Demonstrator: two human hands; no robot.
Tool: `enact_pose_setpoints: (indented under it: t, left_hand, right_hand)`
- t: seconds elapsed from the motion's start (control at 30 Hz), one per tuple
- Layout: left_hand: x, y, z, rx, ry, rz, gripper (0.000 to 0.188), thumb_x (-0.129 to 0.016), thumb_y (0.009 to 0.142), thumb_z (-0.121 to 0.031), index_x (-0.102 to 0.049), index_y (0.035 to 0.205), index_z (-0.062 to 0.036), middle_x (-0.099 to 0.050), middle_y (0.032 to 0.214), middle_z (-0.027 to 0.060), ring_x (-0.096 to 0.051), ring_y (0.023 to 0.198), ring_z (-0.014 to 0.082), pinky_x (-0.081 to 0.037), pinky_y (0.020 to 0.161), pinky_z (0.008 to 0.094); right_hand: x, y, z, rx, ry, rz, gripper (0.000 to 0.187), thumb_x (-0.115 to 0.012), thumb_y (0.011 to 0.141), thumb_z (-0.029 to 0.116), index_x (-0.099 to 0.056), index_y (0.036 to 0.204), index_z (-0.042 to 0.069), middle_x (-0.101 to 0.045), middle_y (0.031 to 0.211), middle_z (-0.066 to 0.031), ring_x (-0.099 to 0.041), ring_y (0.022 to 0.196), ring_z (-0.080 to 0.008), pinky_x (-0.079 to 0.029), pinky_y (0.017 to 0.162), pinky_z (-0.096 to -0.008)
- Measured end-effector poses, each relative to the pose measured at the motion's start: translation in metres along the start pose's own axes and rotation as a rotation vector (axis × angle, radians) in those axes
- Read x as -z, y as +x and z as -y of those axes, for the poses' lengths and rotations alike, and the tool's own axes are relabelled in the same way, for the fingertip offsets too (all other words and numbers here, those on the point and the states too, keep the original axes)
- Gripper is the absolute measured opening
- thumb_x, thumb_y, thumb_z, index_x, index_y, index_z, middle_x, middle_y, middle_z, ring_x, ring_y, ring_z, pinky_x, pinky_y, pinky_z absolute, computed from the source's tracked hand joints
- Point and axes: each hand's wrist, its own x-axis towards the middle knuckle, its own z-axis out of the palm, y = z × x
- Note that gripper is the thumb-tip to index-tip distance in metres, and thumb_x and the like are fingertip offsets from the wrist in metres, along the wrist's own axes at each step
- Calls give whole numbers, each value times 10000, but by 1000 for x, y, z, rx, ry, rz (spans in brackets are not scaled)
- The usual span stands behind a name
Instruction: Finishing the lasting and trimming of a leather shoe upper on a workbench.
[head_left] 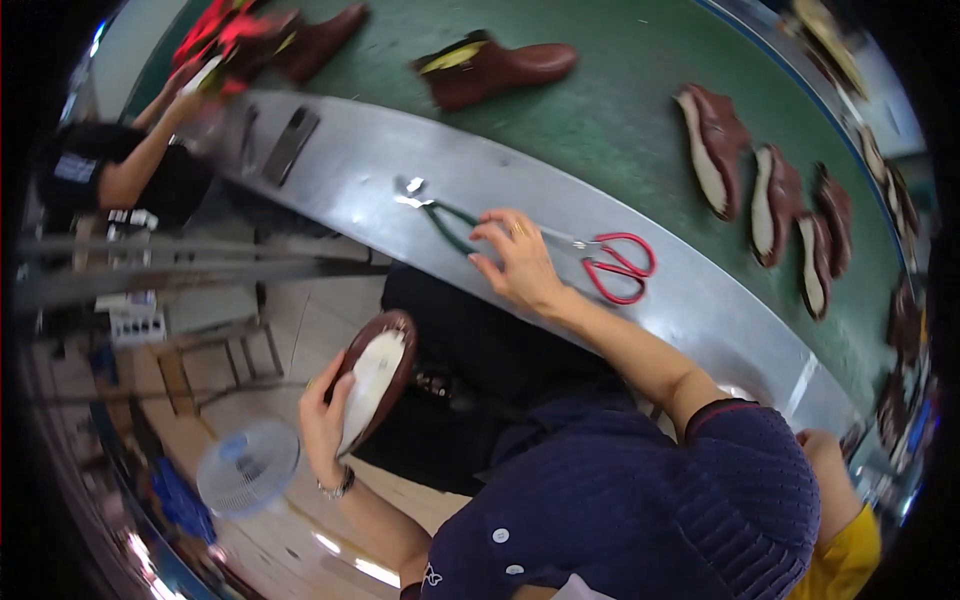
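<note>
Under my right hand (pixel 518 265) lies a pair of pliers (pixel 440 215) with dark green handles, on the grey metal shelf (pixel 690 300) that runs beside the green belt (pixel 620 110). My fingers (pixel 495 225) are spread and touch the handles, but they are not closed around them. Just to the right of this hand are scissors (pixel 620 265) with red handles, flat on the same shelf. My left hand (pixel 325 420) is lower, well apart from the shelf, and it grips a brown shoe (pixel 375 375) by its edge, with the white sole side turned up to me. Beyond the right hand, on the belt, stand two brown boots (pixel 495 68), and further right I see more brown shoes (pixel 715 145) lying with pale soles showing. Below the left hand a small fan (pixel 248 465) stands on the floor.
</note>
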Motion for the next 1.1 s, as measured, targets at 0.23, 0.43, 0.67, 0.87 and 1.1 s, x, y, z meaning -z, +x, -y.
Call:
enact_pose_setpoints:
  t: [0.23,0.43,0.67,0.87,1.1]
  left_hand:
    - [-51,-5,21,-22,221,-477,205,-542,981,-222,-676,1020,-72,-677,903,181,-648,821,367,-498,705,389]
    - [-38,24,37,38,126,-519,270,-539,976,-275,-626,874,-41,-611,734,199,-594,692,403,-432,583,430]
    - [-18,22,55,228,-179,-349,407,-645,899,-391,-660,969,10,-628,735,198,-642,653,252,-467,624,400]
    - [-38,-29,20,36,96,-223,1158,-894,607,-284,-208,1459,99,-544,1313,255,-481,1264,396,-372,1078,401]
    - [-69,-52,7,81,100,-417,1045,-859,608,-130,-272,1450,61,-556,1291,207,-512,1199,371,-382,1037,426]
  right_hand:
    - [-66,27,-12,-60,-339,279,612,-748,764,257,-506,1287,51,-526,1231,-176,-510,1161,-362,-447,917,-465]
    - [-66,44,-38,-199,-242,459,493,-617,843,247,-533,1266,8,-615,978,-164,-598,865,-277,-491,767,-382]
    - [15,53,86,-596,731,976,336,-605,925,184,-489,1213,58,-602,848,-27,-560,755,-110,-443,704,-245]
    - [-16,78,157,-129,244,1465,627,-543,950,119,-227,1487,54,-649,993,-99,-615,856,-128,-499,745,-277]
    - [-31,63,181,-336,74,1651,570,-550,934,117,-287,1437,62,-656,966,-196,-665,691,-323,-536,644,-435]
